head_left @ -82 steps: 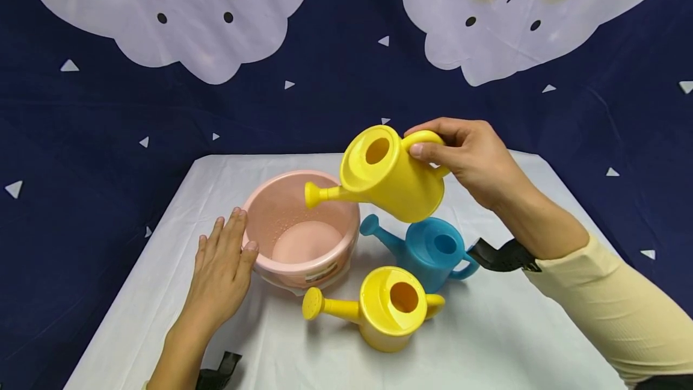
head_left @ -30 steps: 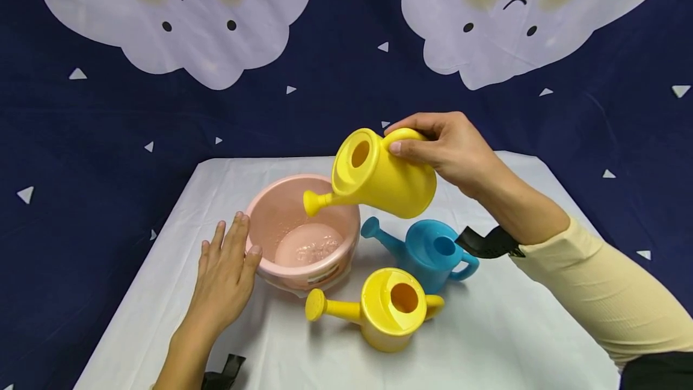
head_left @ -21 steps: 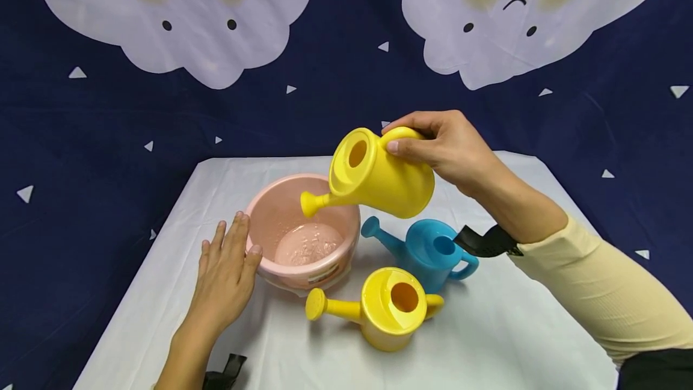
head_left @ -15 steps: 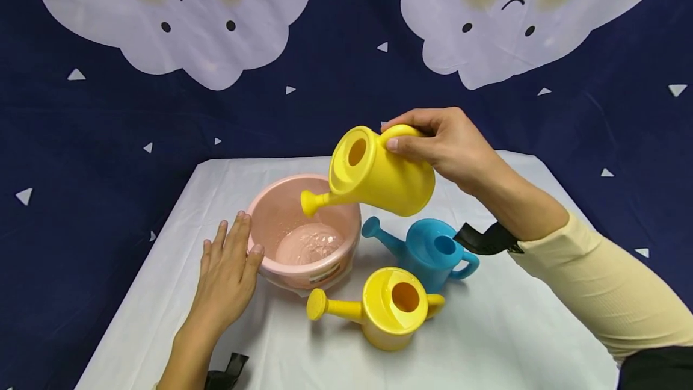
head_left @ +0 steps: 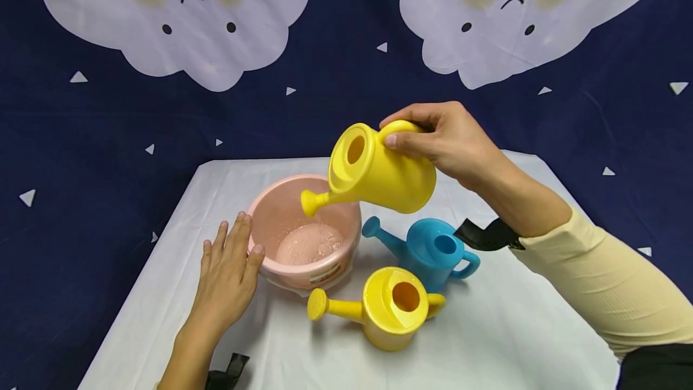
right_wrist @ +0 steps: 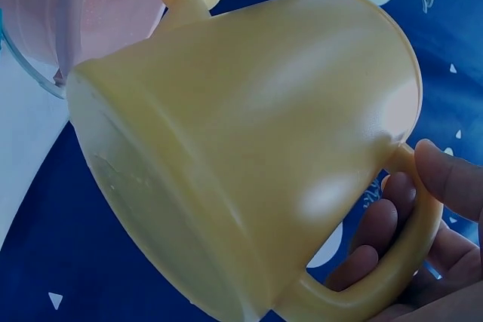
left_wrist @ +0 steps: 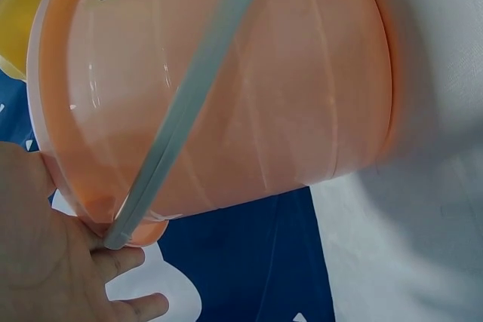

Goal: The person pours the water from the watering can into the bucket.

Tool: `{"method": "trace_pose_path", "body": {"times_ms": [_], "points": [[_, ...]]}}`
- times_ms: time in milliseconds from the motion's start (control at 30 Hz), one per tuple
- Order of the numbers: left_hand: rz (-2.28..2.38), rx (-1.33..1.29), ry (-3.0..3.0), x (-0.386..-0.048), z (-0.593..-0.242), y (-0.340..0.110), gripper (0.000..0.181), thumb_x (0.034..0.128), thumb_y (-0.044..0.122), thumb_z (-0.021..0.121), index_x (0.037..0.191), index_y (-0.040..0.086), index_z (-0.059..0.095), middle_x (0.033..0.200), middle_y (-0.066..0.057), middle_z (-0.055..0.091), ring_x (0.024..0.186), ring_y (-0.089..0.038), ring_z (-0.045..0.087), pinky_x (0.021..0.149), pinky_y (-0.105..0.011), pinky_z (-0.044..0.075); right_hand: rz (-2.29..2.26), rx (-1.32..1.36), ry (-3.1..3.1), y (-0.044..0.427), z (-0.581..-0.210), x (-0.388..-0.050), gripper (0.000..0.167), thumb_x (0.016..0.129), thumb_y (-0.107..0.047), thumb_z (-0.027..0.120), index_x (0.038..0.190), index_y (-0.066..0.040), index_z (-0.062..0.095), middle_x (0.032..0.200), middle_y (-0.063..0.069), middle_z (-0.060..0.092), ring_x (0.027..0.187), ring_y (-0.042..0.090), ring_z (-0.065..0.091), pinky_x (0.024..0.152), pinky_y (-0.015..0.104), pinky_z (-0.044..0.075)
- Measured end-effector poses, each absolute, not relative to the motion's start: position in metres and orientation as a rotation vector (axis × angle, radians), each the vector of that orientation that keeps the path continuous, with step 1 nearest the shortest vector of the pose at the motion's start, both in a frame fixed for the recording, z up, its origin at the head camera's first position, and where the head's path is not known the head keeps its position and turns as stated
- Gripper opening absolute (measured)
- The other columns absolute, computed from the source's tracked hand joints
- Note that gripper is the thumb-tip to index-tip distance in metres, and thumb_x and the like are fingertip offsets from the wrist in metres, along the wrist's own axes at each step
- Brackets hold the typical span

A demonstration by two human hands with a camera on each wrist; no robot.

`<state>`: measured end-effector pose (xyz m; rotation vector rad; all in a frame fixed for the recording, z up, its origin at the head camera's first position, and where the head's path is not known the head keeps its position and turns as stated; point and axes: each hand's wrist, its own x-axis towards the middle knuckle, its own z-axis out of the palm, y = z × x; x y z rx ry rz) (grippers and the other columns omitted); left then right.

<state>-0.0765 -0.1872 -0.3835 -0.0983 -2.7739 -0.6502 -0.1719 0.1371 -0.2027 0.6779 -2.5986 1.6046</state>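
Note:
A yellow watering can hangs tilted in the air, its handle gripped by my right hand. Its spout end points down over the pink bucket. Rippling water covers part of the bucket's bottom. My left hand rests with straight, spread fingers against the bucket's left rim. In the left wrist view that hand touches the rim near the end of the grey bail handle. In the right wrist view my fingers wrap the can's handle.
A second yellow watering can stands on the white tablecloth in front of the bucket. Behind it, to the right, stands a blue watering can. A dark blue cloth with clouds and triangles hangs behind the table.
Since the oldest frame, the held can has moved left and tipped further, and rippling water now shows in the bucket. Over the last half second my right hand rises slightly. The left hand stays at the rim.

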Motion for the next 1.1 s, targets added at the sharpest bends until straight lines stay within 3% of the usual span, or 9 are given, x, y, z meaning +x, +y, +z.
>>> {"method": "trace_pose_path", "body": {"times_ms": [1100], "points": [[-0.654, -0.101, -2.767, -0.0771, -0.3849, -0.1877, 0.058, 0.1026, 0.041, 0.027, 0.153, 0.016, 0.013, 0.16, -0.007, 0.015, 0.148, -0.033, 0.004, 0.116, -0.059, -0.003, 1.547, 0.732, -2.649, 0.1274, -0.2037, -0.1742, 0.028, 0.086, -0.026, 0.07, 0.109, -0.011, 0.07, 0.102, 0.005, 0.068, 0.086, 0.021, 0.063, 0.076, 0.026, 0.056]]}}
